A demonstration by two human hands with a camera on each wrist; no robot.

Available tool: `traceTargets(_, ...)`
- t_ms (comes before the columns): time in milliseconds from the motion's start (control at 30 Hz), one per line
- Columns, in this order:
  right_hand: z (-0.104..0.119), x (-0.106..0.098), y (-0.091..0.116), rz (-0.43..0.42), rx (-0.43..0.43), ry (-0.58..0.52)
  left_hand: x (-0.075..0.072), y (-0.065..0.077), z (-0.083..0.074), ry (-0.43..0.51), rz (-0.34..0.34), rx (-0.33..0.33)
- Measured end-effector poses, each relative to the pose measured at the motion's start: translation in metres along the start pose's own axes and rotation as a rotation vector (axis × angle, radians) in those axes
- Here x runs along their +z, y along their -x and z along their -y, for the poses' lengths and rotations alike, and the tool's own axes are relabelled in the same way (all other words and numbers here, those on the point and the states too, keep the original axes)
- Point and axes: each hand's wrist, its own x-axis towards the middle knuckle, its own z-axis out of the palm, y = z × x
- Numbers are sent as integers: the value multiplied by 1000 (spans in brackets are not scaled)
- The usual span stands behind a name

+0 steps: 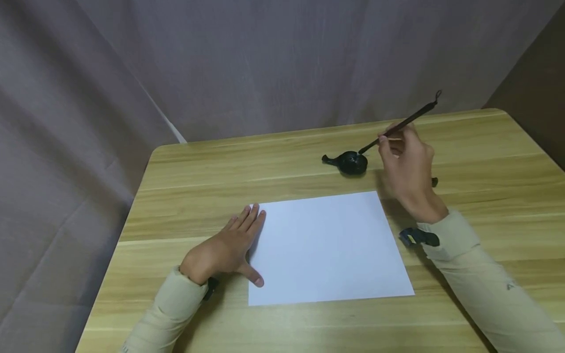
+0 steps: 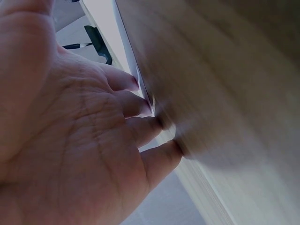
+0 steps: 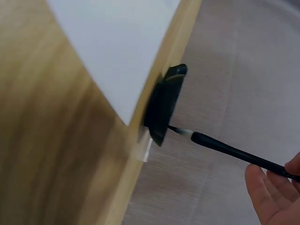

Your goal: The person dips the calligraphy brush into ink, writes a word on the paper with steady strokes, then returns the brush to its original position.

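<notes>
A slim dark brush [image 1: 410,119] slants over the far side of the surface, its shaft smooth, with a small cord loop at the upper end. Its bristles [image 3: 185,133] are pale near the shaft and dark at the point, which sits at the rim of a black dish [image 1: 351,166]; whether it touches cannot be told. The dish is glossy, rounded and shallow, with a short curved stem on its left side. Nearer the person lies a flat sheet of smooth white paper [image 1: 328,250], unmarked.

The right hand [image 1: 408,169] is raised to the right of the dish, pinching the brush between thumb and fingers partway along the shaft. The left hand [image 1: 225,247] lies palm down across the paper's left edge, fingers extended, thumb spread away towards the near corner. Beige sleeves [image 1: 494,284] cover both forearms, and a dark device [image 1: 419,237] sits at the right wrist. A small dark object [image 1: 434,182] shows partly behind that wrist.

The surface [image 1: 185,191] is light wood with streaky yellow-brown grain and rounded far corners. Behind it hangs a softly creased grey-purple curtain [image 1: 265,63].
</notes>
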Motion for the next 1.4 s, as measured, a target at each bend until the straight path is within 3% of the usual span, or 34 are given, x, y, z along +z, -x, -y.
traceTargets(333, 8, -13, -6, -37, -17, -85, -2, -1, -6, 4, -12, -4)
traceTargets(600, 10, -19, -8, -76, -13, -98, -10, 10, -2, 114, -40, 51)
traceTargets(800, 21, -29, -6, -95, -23, -141, -11, 6, -6, 68, -35, 77)
traceTargets(1200, 63, -32, 25, 19, -116, -102, -8, -2, -25, 7, -19, 61)
traceTargets(1400, 81, -32, 35, 48, -235, -165, -8, -3, -28, 2, -25, 35)
